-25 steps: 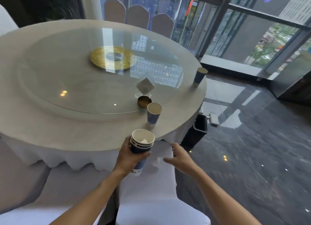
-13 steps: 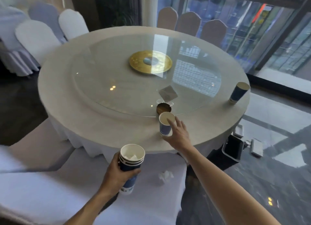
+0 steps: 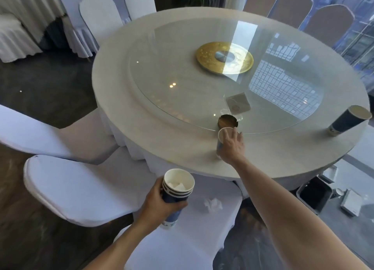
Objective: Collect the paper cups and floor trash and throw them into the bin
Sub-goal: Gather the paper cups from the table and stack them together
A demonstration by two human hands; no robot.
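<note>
Round table [image 3: 141, 99]: R hand [image 3: 230, 146] grips navy cup [image 3: 221, 136], white inside.

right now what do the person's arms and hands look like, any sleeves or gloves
Both forearms are bare as far as the frame shows: no sleeves in view. The left hand and right hand wear no gloves, and no watch, bracelet or ring is visible on either. Nothing is marked or strapped on the arms.

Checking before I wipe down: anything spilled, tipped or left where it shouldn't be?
No spill shows. A crumpled tissue lies on the chair seat, and a lone paper cup stands upright at the table's far right edge. The right hand is on the near cup.
</note>
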